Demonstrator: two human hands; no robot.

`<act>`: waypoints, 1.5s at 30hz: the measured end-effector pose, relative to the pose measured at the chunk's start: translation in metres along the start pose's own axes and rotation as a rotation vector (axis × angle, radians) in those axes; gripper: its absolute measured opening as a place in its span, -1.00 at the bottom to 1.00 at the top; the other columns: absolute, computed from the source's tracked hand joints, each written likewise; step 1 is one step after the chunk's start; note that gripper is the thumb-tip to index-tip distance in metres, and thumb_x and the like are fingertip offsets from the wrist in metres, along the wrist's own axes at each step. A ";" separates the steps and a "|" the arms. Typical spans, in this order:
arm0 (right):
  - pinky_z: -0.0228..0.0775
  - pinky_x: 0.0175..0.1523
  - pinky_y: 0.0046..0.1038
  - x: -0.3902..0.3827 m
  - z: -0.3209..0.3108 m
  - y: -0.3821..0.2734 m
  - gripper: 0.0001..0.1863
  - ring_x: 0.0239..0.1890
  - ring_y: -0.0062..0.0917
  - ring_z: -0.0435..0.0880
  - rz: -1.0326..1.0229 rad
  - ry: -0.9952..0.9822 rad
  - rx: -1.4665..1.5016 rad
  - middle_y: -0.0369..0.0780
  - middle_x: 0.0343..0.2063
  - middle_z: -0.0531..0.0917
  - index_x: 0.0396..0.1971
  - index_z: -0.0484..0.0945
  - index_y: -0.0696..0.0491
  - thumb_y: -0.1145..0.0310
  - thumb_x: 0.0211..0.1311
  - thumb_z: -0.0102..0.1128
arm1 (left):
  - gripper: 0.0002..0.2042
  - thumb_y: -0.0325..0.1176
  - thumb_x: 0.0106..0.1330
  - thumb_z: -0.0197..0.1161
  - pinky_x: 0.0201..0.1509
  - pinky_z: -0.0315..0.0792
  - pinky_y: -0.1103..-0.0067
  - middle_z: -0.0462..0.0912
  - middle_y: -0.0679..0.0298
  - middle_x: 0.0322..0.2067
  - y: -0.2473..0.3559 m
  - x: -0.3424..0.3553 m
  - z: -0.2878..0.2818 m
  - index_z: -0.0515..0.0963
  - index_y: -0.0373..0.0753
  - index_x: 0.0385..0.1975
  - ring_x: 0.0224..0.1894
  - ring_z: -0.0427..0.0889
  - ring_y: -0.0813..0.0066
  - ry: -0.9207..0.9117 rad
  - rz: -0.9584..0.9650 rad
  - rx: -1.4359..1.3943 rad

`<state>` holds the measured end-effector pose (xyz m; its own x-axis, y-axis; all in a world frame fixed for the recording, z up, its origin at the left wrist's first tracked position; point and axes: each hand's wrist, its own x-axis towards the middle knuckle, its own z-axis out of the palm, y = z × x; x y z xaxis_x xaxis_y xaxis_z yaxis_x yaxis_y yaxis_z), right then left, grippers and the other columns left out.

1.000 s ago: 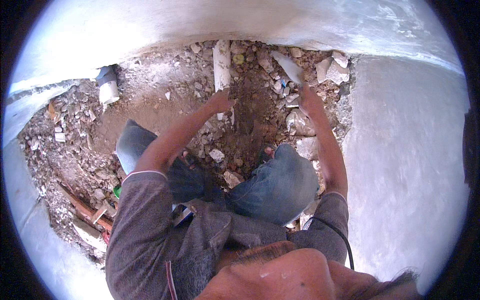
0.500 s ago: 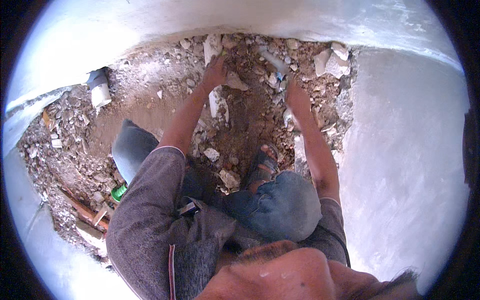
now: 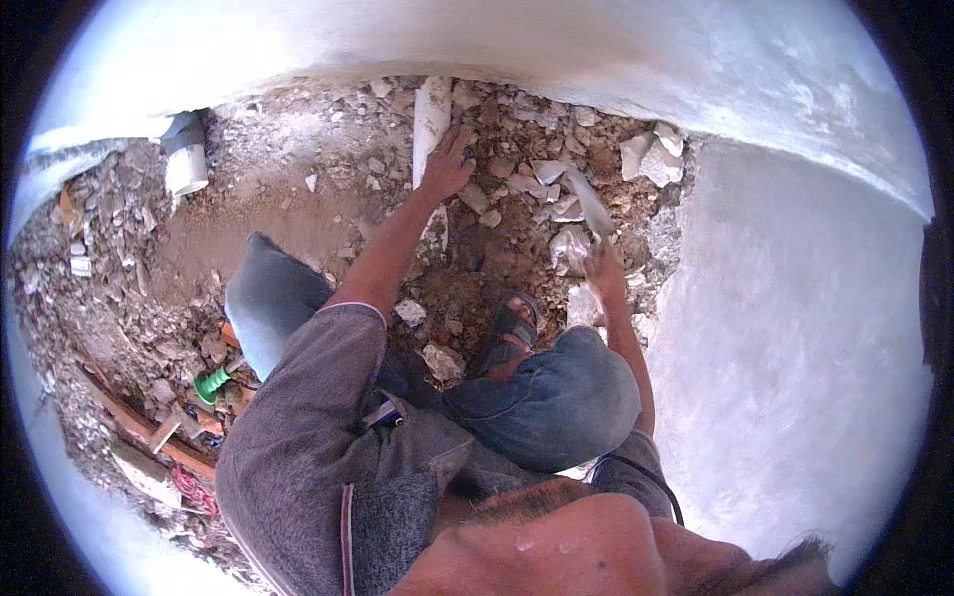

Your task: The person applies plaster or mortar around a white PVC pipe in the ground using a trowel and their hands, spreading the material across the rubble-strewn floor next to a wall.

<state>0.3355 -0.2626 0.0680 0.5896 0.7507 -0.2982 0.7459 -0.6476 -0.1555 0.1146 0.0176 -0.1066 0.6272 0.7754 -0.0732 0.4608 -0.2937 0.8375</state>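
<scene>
- Left hand [image 3: 449,167]: fingers spread, palm down, at the right edge of a white pipe [image 3: 430,119]; cannot tell how firmly it touches
- Right hand [image 3: 604,270]: closed around the near end of a flat-bladed tool [image 3: 593,206], blade pointing away from the person, beside pale broken pieces [image 3: 549,171]
- White pipe: runs from foot of far wall [image 3: 477,40] toward the person, rubble [image 3: 373,169] alongside
- Green ribbed object [image 3: 210,385] near left knee [image 3: 273,303]

Pipe [image 3: 429,119]: white, brown-smudged. Blade [image 3: 590,205]: pale grey. Soil [image 3: 502,256]: reddish brown. Jeans [image 3: 556,397]: faded blue. Shirt [image 3: 298,427]: heathered dark grey. Ribbed piece [image 3: 211,385]: green. Wall [image 3: 785,298]: bluish white.
</scene>
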 end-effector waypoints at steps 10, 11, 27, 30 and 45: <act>0.31 0.02 -0.18 -0.105 -0.054 0.043 -0.45 -0.07 -0.04 0.47 0.158 -0.097 -0.305 0.08 -0.15 0.51 0.01 0.33 0.18 0.11 0.11 0.09 | -0.36 -0.11 0.14 0.11 0.37 -0.07 0.31 0.06 0.01 0.26 0.004 0.005 0.025 0.15 -0.24 0.21 0.30 0.02 0.03 -0.147 -0.266 -0.113; 0.31 0.02 -0.19 -0.114 -0.068 0.036 -0.45 -0.07 -0.05 0.47 0.136 -0.063 -0.321 0.08 -0.16 0.51 0.00 0.35 0.19 0.11 0.11 0.09 | -0.36 -0.13 0.14 0.12 0.36 -0.04 0.31 0.05 0.00 0.26 0.009 0.007 0.018 0.15 -0.24 0.21 0.30 0.02 0.04 -0.104 -0.211 -0.122; 0.14 0.23 -0.26 0.112 -0.128 -0.231 -0.48 0.13 -0.17 0.36 -0.394 -0.429 -0.305 -0.01 0.06 0.41 0.06 0.36 0.09 0.09 0.18 0.03 | -0.44 -0.16 0.24 0.05 0.31 0.07 0.27 0.04 0.07 0.27 0.007 0.013 -0.017 0.11 -0.08 0.24 0.31 0.05 0.13 -0.183 -0.239 -0.181; 0.15 0.24 -0.31 0.163 -0.045 -0.207 -0.40 0.14 -0.21 0.35 -0.481 -0.385 -0.443 -0.02 0.03 0.43 0.08 0.33 0.10 -0.02 0.17 0.01 | -0.46 -0.19 0.25 0.04 0.24 0.17 0.24 0.07 0.02 0.25 0.008 -0.020 -0.011 0.12 -0.14 0.22 0.24 0.15 0.02 0.082 -0.257 -0.406; -0.03 0.25 0.04 0.187 0.133 -0.227 -0.32 0.20 -0.01 0.21 -0.613 -0.245 -0.484 0.05 0.15 0.28 0.20 0.23 -0.09 -0.16 0.14 -0.13 | -0.49 -0.09 0.33 -0.11 0.12 0.25 0.34 0.34 0.04 0.05 0.048 -0.057 0.110 0.23 -0.42 0.09 0.04 0.37 0.22 0.980 -1.262 -1.454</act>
<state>0.2357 0.0077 -0.0778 -0.0091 0.8668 -0.4985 0.9981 0.0385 0.0488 0.1706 -0.1021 -0.1216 -0.2017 0.2658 -0.9427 -0.7126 0.6205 0.3274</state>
